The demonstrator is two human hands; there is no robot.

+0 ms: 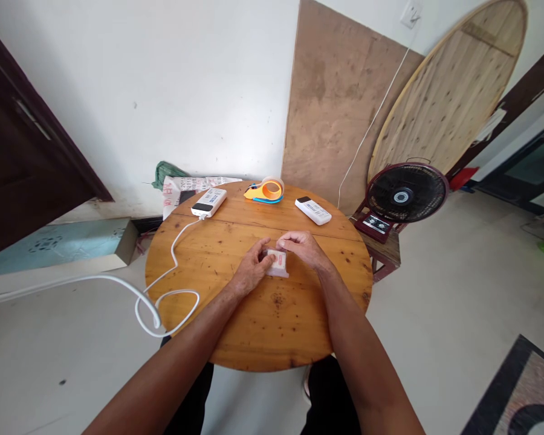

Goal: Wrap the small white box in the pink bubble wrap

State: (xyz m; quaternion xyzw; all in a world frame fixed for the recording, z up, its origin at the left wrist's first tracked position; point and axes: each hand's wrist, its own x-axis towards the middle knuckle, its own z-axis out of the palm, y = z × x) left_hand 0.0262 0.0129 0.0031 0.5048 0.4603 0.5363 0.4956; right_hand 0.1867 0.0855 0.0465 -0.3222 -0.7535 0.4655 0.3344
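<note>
A small pale box with red print (278, 260) rests near the middle of the round wooden table (272, 326). My left hand (254, 266) grips its left side, the thumb lying on top and the fingers behind it. Just beyond the box's back right corner is my right hand (303, 249), its fingers bent and pinched together close to the box's back edge. Whatever may be between those fingertips is too small to make out.
Behind the hands lie a white power bank with a cable (209, 202), an orange and blue tape dispenser (266, 190) and a second white power bank (313, 210). A white cable (174, 254) loops over the left edge. A fan (401, 196) stands on a stool at the right.
</note>
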